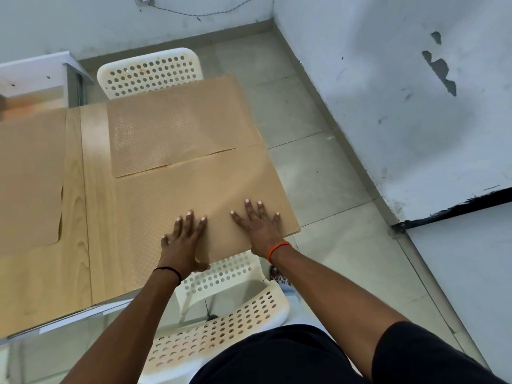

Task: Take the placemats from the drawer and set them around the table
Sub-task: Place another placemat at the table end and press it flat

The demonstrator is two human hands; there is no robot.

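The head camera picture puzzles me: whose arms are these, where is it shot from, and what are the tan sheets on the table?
No machine here: a person wears a camera on the head, looking down at their own arms. The tan sheets are placemats on a wooden table. The left hand and right hand lie flat, fingers spread, on the near placemat, pressing it down; nothing is gripped. A far placemat lies beyond it, and another placemat at the left. White perforated chairs stand at the far side and the near side.
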